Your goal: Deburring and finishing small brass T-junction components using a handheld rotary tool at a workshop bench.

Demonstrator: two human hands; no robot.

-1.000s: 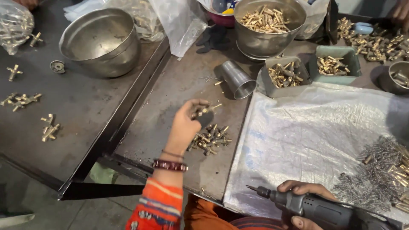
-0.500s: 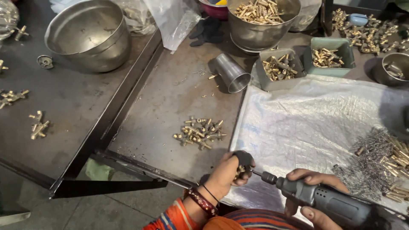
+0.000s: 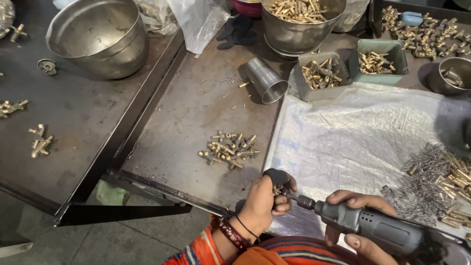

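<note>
My left hand is closed around a small brass fitting near the front edge of the metal table. My right hand grips a grey electric screwdriver, and its bit tip meets the fitting held in the left hand. A small heap of brass fittings lies on the table just beyond the left hand. The left thumb wears a dark cover.
A white plastic sheet covers the right side, with springs and brass pieces on it. Behind stand a large steel bowl, a steel pot of brass parts, a tipped steel cup and two green trays.
My left hand left the brass heap, drew back to the front edge with one fitting, and now meets the screwdriver tip. The right hand moved the tool up and left.
</note>
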